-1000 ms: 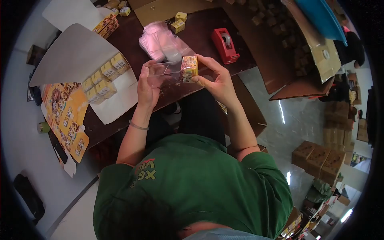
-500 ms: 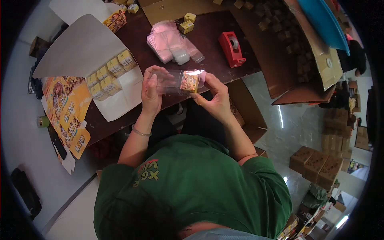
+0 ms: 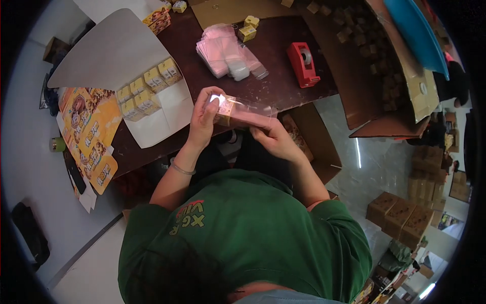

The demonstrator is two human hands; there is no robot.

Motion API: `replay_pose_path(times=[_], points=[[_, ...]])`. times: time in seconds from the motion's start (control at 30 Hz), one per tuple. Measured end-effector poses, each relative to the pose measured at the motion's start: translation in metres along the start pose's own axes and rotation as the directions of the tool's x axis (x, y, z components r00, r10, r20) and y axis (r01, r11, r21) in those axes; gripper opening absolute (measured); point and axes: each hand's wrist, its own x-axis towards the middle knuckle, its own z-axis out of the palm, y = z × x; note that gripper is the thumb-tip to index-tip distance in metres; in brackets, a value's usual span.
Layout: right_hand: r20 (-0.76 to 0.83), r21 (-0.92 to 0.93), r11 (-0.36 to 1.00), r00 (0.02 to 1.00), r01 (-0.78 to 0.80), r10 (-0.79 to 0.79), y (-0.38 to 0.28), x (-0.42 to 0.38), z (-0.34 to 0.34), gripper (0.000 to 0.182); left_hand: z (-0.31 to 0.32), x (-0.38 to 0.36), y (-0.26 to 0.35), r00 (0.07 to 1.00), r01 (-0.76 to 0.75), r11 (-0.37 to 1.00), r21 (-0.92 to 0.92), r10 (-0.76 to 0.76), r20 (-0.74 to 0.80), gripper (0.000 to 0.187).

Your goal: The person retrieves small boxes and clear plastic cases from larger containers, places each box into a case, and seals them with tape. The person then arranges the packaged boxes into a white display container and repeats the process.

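My left hand (image 3: 203, 120) is closed around the left end of a clear plastic sleeve (image 3: 255, 112). Inside that end sits a small yellow printed box (image 3: 225, 107), partly covered by glare and my thumb. The fingers of my right hand (image 3: 277, 141) pinch the sleeve's right end from below. Beyond the hands, a pile of flat clear sleeves (image 3: 215, 53) lies on the dark table (image 3: 276, 38). Two small yellow boxes (image 3: 247, 33) are beside the pile.
A red tape dispenser (image 3: 304, 65) stands right of the sleeves. On the left, an open white-lined carton (image 3: 169, 119) holds several small yellow boxes, beside printed orange cardboard (image 3: 88, 131). A large brown carton (image 3: 359, 109) with many small boxes is at the right.
The small box has gone from the sleeve's right end, by my right hand, to its left end, by my left hand. My right hand has moved lower. The view has shifted slightly.
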Motion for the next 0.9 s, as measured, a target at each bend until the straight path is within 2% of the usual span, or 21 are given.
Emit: replay_pose_path(times=[0.03, 0.07, 0.1, 0.17, 0.2, 0.23, 0.3, 0.33, 0.37, 0.4, 0.43, 0.47, 0.5, 0.53, 0.57, 0.6, 0.63, 0.77, 0.83, 0.9], points=[[0.078, 0.194, 0.975, 0.993, -0.106, 0.092, -0.003, -0.002, 0.0, 0.048, 0.0, 0.0, -0.003, 0.998, -0.049, 0.998, 0.039, 0.047, 0.04, 0.034], [0.121, 0.145, 0.985, 0.99, -0.095, 0.078, -0.002, 0.0, -0.002, 0.048, 0.004, 0.0, -0.006, 0.993, -0.095, 0.993, 0.075, 0.089, 0.081, 0.038], [0.163, 0.097, 0.992, 0.985, -0.08, 0.064, -0.001, 0.002, -0.005, 0.048, 0.006, -0.003, -0.018, 0.992, -0.12, 0.984, 0.132, 0.114, 0.055, 0.05], [0.182, -0.19, 0.982, 0.982, -0.015, 0.05, -0.016, 0.012, -0.012, 0.044, 0.012, -0.009, -0.02, 0.997, -0.028, 1.0, 0.014, 0.027, 0.068, 0.058], [0.143, -0.166, 0.984, 0.986, -0.057, 0.081, -0.022, 0.012, -0.019, 0.037, 0.014, -0.011, -0.021, 0.995, 0.013, 0.999, -0.033, -0.009, 0.097, 0.063], [0.199, -0.152, 0.987, 0.977, -0.047, 0.078, -0.024, 0.017, -0.03, 0.032, 0.024, -0.017, -0.007, 0.985, 0.158, 0.966, -0.206, -0.14, 0.101, 0.063], [0.307, -0.125, 0.992, 0.95, -0.021, 0.059, -0.028, 0.022, -0.05, 0.024, 0.005, -0.009, 0.001, 0.898, 0.356, 0.921, -0.158, -0.291, 0.33, 0.068], [0.421, -0.138, 0.989, 0.9, -0.06, 0.114, -0.036, 0.031, -0.055, 0.023, -0.003, 0.001, 0.001, 0.818, 0.393, 0.911, -0.129, -0.282, 0.502, 0.068], [0.526, -0.154, 0.982, 0.833, -0.106, 0.172, -0.043, 0.038, -0.058, 0.021, -0.004, 0.009, -0.002, 0.735, 0.441, 0.897, -0.028, -0.343, 0.585, 0.07], [0.56, -0.086, 0.987, 0.812, -0.139, 0.163, -0.039, 0.045, -0.063, 0.021, 0.0, 0.017, 0.004, 0.642, 0.476, 0.876, 0.076, -0.406, 0.651, 0.074], [0.53, -0.161, 0.984, 0.833, -0.081, 0.156, -0.046, 0.055, -0.071, 0.021, -0.004, 0.029, -0.008, 0.593, 0.582, 0.812, 0.033, -0.452, 0.666, 0.076], [0.5, -0.24, 0.971, 0.854, -0.025, 0.145, -0.053, 0.068, -0.082, 0.021, -0.002, 0.035, -0.023, 0.71, 0.514, 0.858, 0.0, -0.426, 0.56, 0.072], [0.394, -0.377, 0.904, 0.918, 0.201, -0.04, -0.056, 0.081, -0.097, 0.023, 0.01, 0.045, -0.032, 0.81, 0.438, 0.899, -0.024, -0.383, 0.443, 0.067], [0.19, -0.328, 0.942, 0.982, 0.065, -0.002, -0.055, 0.092, -0.115, 0.025, 0.02, 0.061, -0.047, 0.909, 0.23, 0.966, 0.12, -0.257, 0.329, 0.057], [0.029, -0.198, 0.978, 0.997, -0.065, 0.072, -0.057, 0.109, -0.134, 0.028, 0.024, 0.074, -0.062, 0.942, 0.051, 0.948, 0.315, -0.15, 0.299, 0.055], [-0.082, -0.284, 0.953, 0.993, -0.108, 0.089, -0.055, 0.129, -0.161, 0.031, 0.028, 0.084, -0.077, 0.956, -0.124, 0.861, 0.493, -0.028, 0.291, 0.053], [-0.139, -0.472, 0.877, 0.99, -0.091, 0.028, -0.05, 0.15, -0.191, 0.034, 0.035, 0.093, -0.092, 0.959, -0.146, 0.878, 0.457, 0.012, 0.283, 0.056], [-0.286, -0.586, 0.757, 0.948, -0.289, 0.141, -0.002, 0.235, -0.284, 0.037, 0.056, 0.118, -0.097, 0.942, -0.219, 0.762, 0.609, 0.002, 0.335, 0.061], [-0.265, -0.771, 0.592, 0.964, -0.232, 0.034, 0.027, 0.277, -0.312, 0.04, 0.057, 0.122, -0.099, 0.935, -0.249, 0.758, 0.603, 0.026, 0.353, 0.057], [-0.266, -0.882, 0.422, 0.961, -0.209, -0.079, 0.04, 0.323, -0.328, 0.041, 0.055, 0.124, -0.098, 0.935, -0.133, 0.793, 0.595, -0.098, 0.34, 0.059]])
